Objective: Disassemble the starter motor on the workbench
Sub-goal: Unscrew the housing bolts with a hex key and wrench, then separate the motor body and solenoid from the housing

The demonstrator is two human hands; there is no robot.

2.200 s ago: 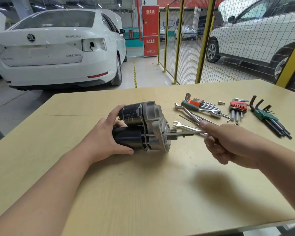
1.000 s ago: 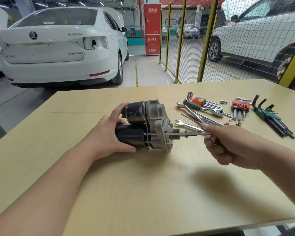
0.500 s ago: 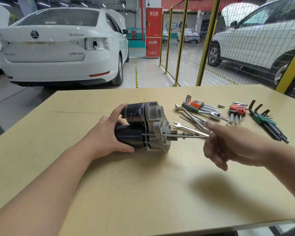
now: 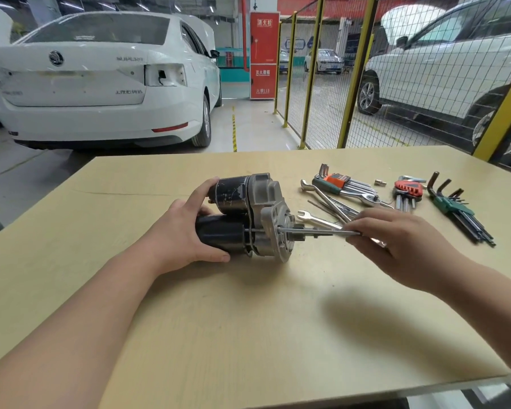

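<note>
The starter motor (image 4: 248, 214) lies on its side on the workbench (image 4: 219, 320), two black cylinders to the left and a grey cast housing to the right. My left hand (image 4: 183, 231) grips the black cylinders from the left, thumb low at the front and fingers over the back. A thin metal rod-like tool (image 4: 313, 231) sticks out to the right from the housing face. My right hand (image 4: 396, 240) pinches the rod's right end with its fingertips, palm down.
Loose spanners (image 4: 322, 219) lie just behind the rod. Further right are an orange-holder hex key set (image 4: 342, 184), a red-holder set (image 4: 407, 190), a green-holder set (image 4: 455, 208) and a small brass bit (image 4: 379, 182). The bench edge runs close in front.
My right hand has changed its hold on the rod: from a curled fist round its end to an opened hand, and now a fingertip pinch with the palm down. My left hand and the motor stay put.
</note>
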